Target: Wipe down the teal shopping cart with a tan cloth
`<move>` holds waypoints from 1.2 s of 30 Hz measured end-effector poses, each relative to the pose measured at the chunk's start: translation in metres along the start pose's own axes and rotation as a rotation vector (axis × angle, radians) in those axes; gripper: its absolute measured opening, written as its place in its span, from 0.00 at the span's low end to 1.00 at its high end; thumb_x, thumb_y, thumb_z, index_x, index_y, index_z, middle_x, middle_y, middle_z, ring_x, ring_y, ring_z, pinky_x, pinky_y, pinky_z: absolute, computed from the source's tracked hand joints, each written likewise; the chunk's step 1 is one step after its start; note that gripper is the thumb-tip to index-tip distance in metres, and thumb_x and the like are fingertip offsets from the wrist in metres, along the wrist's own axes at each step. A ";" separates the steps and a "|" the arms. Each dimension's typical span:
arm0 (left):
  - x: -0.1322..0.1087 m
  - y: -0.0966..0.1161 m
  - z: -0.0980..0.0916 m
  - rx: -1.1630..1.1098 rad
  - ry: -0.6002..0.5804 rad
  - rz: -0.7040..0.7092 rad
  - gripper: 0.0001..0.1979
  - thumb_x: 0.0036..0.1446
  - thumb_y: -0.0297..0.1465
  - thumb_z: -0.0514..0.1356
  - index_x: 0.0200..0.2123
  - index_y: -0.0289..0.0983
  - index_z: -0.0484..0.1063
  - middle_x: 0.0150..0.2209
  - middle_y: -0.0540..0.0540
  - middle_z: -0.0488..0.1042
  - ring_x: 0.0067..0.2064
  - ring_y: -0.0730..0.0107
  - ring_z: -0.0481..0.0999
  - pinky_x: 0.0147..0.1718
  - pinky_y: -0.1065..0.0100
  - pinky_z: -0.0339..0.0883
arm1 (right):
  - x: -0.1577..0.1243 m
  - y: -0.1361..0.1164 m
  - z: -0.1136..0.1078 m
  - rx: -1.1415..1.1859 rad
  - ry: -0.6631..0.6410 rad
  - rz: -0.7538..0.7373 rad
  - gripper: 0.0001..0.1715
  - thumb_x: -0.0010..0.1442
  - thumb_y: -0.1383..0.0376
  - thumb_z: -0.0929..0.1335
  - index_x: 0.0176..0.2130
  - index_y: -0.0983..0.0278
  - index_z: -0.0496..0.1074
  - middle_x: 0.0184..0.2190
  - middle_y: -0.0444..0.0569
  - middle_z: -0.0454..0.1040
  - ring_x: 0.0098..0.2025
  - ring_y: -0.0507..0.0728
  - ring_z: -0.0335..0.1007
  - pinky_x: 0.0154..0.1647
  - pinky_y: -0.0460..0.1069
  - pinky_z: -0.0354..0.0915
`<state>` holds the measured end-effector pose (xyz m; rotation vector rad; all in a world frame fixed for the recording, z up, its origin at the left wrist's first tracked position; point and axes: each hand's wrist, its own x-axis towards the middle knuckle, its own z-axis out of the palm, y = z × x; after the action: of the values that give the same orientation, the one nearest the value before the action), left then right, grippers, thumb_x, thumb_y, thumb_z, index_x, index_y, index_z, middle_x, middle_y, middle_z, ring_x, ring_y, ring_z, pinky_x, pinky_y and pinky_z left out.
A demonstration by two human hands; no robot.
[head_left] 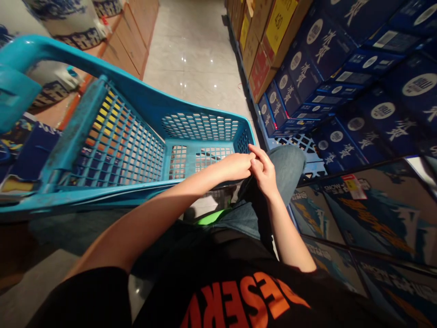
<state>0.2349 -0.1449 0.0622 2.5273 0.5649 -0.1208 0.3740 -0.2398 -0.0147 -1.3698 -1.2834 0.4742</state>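
Observation:
My left hand and my right hand meet in front of my knee, just past the near rim of a blue plastic shopping cart. The left fingers are curled in, their tips hidden against the right hand. On the right hand, the thumb and fingers close toward the left fingertips, with the index finger reaching a little over them. Whatever lies between the fingers, if anything, is too small or hidden to make out. Grid walls and a slotted floor form the cart's basket, and its thick handle is at the left.
Stacked dark blue boxes stand on a blue plastic pallet at the right. Brown cartons with a yellow price sign line the aisle. Larger printed cartons lie nearby. White-and-blue jars stand on a wooden ledge, left.

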 end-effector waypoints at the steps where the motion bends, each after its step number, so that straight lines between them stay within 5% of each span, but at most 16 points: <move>1: -0.001 -0.001 -0.002 -0.015 0.007 -0.022 0.17 0.76 0.30 0.57 0.62 0.34 0.78 0.53 0.36 0.87 0.50 0.55 0.89 0.47 0.64 0.79 | -0.003 0.003 0.001 -0.031 0.023 -0.019 0.36 0.74 0.35 0.69 0.62 0.56 0.85 0.66 0.56 0.84 0.69 0.68 0.80 0.75 0.65 0.74; 5: -0.027 -0.008 -0.018 -0.005 -0.021 -0.117 0.26 0.75 0.46 0.64 0.66 0.34 0.74 0.57 0.35 0.87 0.52 0.52 0.88 0.46 0.65 0.77 | -0.014 0.018 0.005 -0.107 0.076 -0.117 0.27 0.78 0.43 0.66 0.58 0.56 0.85 0.61 0.57 0.86 0.67 0.68 0.81 0.73 0.66 0.75; 9: -0.097 -0.023 -0.035 0.157 -0.026 -0.303 0.26 0.77 0.52 0.59 0.62 0.39 0.82 0.62 0.37 0.86 0.61 0.46 0.86 0.54 0.60 0.77 | -0.021 0.028 0.015 -0.239 0.131 -0.180 0.20 0.78 0.51 0.65 0.51 0.56 0.83 0.53 0.55 0.86 0.65 0.68 0.81 0.75 0.71 0.70; 14: -0.161 -0.030 -0.041 0.336 0.026 -0.589 0.31 0.75 0.56 0.57 0.57 0.39 0.87 0.51 0.35 0.90 0.53 0.40 0.89 0.50 0.57 0.77 | -0.017 0.018 0.036 -0.409 0.250 -0.148 0.20 0.79 0.57 0.60 0.45 0.57 0.78 0.46 0.53 0.84 0.59 0.67 0.80 0.82 0.76 0.58; 19: -0.152 -0.022 -0.040 0.341 0.022 -0.553 0.31 0.76 0.57 0.56 0.46 0.41 0.91 0.38 0.36 0.89 0.50 0.39 0.89 0.48 0.58 0.75 | -0.022 -0.022 0.070 -0.547 0.104 -0.187 0.19 0.81 0.60 0.60 0.49 0.58 0.79 0.46 0.55 0.83 0.52 0.66 0.79 0.81 0.72 0.60; 24: -0.147 -0.024 -0.041 0.315 0.083 -0.606 0.30 0.73 0.59 0.60 0.44 0.42 0.92 0.38 0.38 0.88 0.50 0.40 0.88 0.48 0.58 0.73 | -0.044 -0.047 0.102 -0.545 -0.020 -0.275 0.17 0.77 0.64 0.65 0.58 0.56 0.80 0.59 0.59 0.80 0.68 0.70 0.74 0.83 0.74 0.56; 28: -0.148 -0.028 -0.040 0.274 0.124 -0.618 0.31 0.70 0.62 0.61 0.42 0.44 0.91 0.38 0.39 0.89 0.50 0.41 0.88 0.47 0.59 0.73 | -0.044 -0.031 0.083 -0.555 -0.013 -0.206 0.17 0.74 0.65 0.66 0.55 0.54 0.81 0.59 0.56 0.79 0.69 0.70 0.72 0.86 0.81 0.42; 32: -0.148 -0.031 -0.042 0.233 0.139 -0.622 0.31 0.69 0.64 0.61 0.41 0.44 0.91 0.37 0.40 0.88 0.48 0.42 0.87 0.46 0.59 0.73 | -0.033 -0.013 0.051 -0.573 0.178 -0.142 0.17 0.77 0.63 0.61 0.48 0.56 0.78 0.49 0.54 0.79 0.58 0.67 0.75 0.86 0.82 0.42; 36: -0.147 -0.034 -0.045 0.222 0.123 -0.583 0.31 0.70 0.63 0.61 0.38 0.43 0.90 0.34 0.41 0.86 0.47 0.43 0.86 0.46 0.58 0.72 | -0.023 -0.016 0.070 -0.591 0.190 -0.158 0.16 0.76 0.64 0.61 0.46 0.57 0.78 0.47 0.55 0.80 0.55 0.67 0.75 0.85 0.76 0.49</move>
<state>0.0863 -0.1496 0.1129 2.5097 1.3935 -0.2511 0.2998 -0.2325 -0.0286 -1.7281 -1.4170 -0.1636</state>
